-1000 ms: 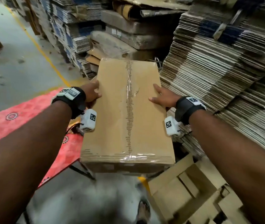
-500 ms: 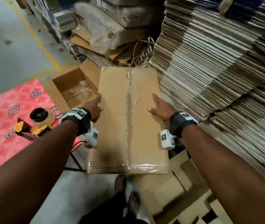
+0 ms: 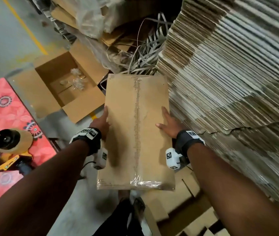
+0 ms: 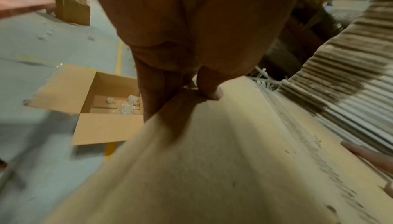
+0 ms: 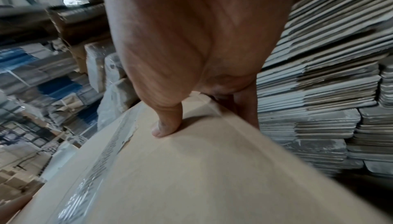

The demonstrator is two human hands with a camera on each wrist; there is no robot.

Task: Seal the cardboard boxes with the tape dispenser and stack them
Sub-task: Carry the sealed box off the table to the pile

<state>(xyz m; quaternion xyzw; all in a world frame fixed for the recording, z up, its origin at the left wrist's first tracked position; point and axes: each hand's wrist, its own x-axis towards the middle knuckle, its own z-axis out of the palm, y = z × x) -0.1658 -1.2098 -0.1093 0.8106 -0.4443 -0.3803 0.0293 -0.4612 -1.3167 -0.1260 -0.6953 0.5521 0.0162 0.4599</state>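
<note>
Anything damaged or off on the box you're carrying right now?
Minor only. The tape down the sealed box is wrinkled, with a small tear or scuff beside it near the right hand. Both the left hand and right grip the sides; the flaps look closed.

Grey concrete floor (image 3: pixel 11 40), marked with a yellow painted line (image 3: pixel 24 26) running diagonally. A red patterned mat (image 3: pixel 4 108) lies on the floor at left; a yellow tape dispenser (image 3: pixel 9 147) with a brown roll rests on it. An open cardboard box (image 3: pixel 64 86), flaps spread, sits on the floor just beside the mat, with crumpled clear plastic inside. Loose grey strapping (image 3: pixel 145 55) is heaped beyond it. Tall stacks of flattened cardboard (image 3: pixel 228 82) stand at right. Flat cardboard pieces (image 3: pixel 186 210) lie on the floor at the near right.
</note>
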